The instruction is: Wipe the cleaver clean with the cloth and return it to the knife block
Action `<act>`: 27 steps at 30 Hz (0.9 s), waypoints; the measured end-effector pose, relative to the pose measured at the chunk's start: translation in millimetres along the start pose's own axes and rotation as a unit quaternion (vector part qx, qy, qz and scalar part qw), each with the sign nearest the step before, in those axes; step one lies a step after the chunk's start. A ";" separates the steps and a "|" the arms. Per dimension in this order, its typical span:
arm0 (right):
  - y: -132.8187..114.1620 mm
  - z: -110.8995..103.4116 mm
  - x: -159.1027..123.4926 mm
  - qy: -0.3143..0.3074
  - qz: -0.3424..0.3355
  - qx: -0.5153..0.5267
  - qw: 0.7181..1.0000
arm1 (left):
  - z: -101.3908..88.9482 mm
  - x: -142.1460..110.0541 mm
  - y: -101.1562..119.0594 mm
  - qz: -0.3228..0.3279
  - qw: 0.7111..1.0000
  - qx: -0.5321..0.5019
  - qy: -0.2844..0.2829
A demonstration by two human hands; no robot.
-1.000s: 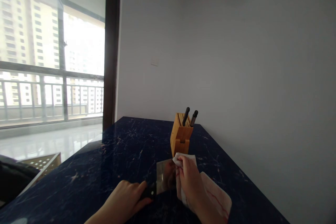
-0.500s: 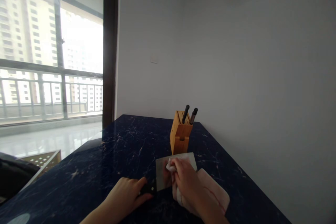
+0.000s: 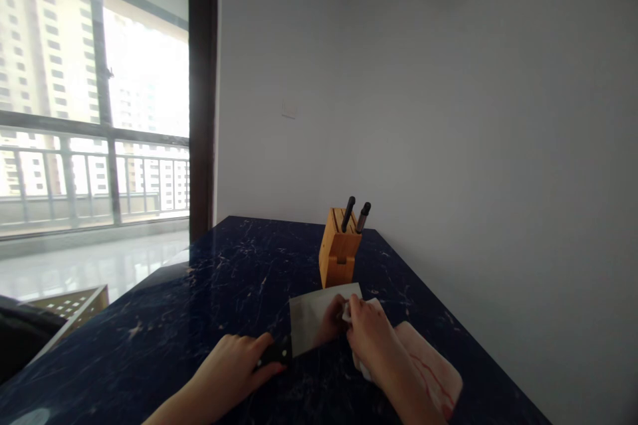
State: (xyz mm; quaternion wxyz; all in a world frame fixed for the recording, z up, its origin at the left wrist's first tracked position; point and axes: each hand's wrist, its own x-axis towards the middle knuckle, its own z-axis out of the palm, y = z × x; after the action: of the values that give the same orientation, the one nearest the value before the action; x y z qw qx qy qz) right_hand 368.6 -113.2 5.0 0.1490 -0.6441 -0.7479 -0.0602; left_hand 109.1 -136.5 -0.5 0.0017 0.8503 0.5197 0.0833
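From my end I see the cleaver (image 3: 312,320) above or on the near part of the tabletop (image 3: 254,265), blade end toward the right edge. My left hand (image 3: 240,360) grips its black handle (image 3: 274,354); my right hand (image 3: 371,331) clutches a red-lined cloth (image 3: 432,366) at the blade's outer end. Beyond, the knife block (image 3: 336,255), holding two knives (image 3: 348,216), stands toward the far right corner
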 end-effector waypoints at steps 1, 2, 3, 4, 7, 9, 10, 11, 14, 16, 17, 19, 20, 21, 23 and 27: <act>-1.0 -0.5 0.0 -0.002 0.005 0.008 1.000 | 0.4 -0.1 -0.2 0.002 1.000 0.003 0.001; -4.3 -1.5 -0.8 -0.001 -0.001 0.020 1.000 | 0.8 -0.2 -0.3 0.006 1.000 0.005 0.003; -9.4 -2.9 -2.5 0.002 -0.017 0.035 0.999 | 1.1 -0.3 -0.4 0.008 1.000 0.007 0.004; -15.5 -4.4 -4.7 0.009 -0.041 0.050 0.998 | 1.5 -0.5 -0.5 0.011 1.000 0.009 0.004; -32.3 -7.5 -10.8 0.037 -0.138 0.088 0.986 | 2.2 -1.2 -0.4 0.019 1.000 0.015 0.003; -35.5 -6.1 -10.5 0.060 -0.165 0.108 0.979 | 2.4 -1.5 0.0 0.029 0.999 0.025 0.005; -33.7 -4.3 -8.3 0.075 -0.159 0.120 0.977 | 2.5 -1.6 0.3 0.034 0.999 0.030 0.007; -29.8 -2.1 -4.9 0.092 -0.142 0.133 0.977 | 2.6 -1.7 0.5 0.038 0.999 0.034 0.010; -10.5 3.9 7.8 0.157 -0.062 0.173 0.970 | 3.2 -2.1 0.9 0.044 0.998 0.036 0.018; 1.4 4.8 13.8 0.178 -0.009 0.186 0.966 | 4.1 -2.1 0.3 0.045 0.998 0.033 0.020; 4.9 4.4 15.1 0.180 0.009 0.188 0.966 | 4.6 -2.0 -0.2 0.045 0.998 0.032 0.021; 5.5 3.6 14.9 0.173 0.021 0.187 0.967 | 5.6 -1.3 -1.6 0.044 0.998 0.029 0.022; 2.8 3.8 13.8 0.170 0.014 0.188 0.967 | 5.9 -1.0 -2.2 0.044 0.998 0.028 0.021; -1.0 4.6 12.5 0.165 -0.002 0.191 0.968 | 6.2 -0.6 -2.7 0.043 0.999 0.026 0.020; -9.0 7.4 10.5 0.152 -0.041 0.197 0.968 | 6.3 0.0 -3.2 0.042 0.999 0.021 0.017; -9.1 8.6 11.2 0.181 -0.042 0.197 0.963 | 6.3 -0.2 -3.0 0.042 0.999 0.019 0.019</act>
State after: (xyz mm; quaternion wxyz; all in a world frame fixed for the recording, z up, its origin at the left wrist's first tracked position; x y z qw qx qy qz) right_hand 357.0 -101.7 1.2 0.4034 -0.5481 -0.7319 -0.0338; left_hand 107.3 -134.7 -6.9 -0.0275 0.8697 0.4846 0.0898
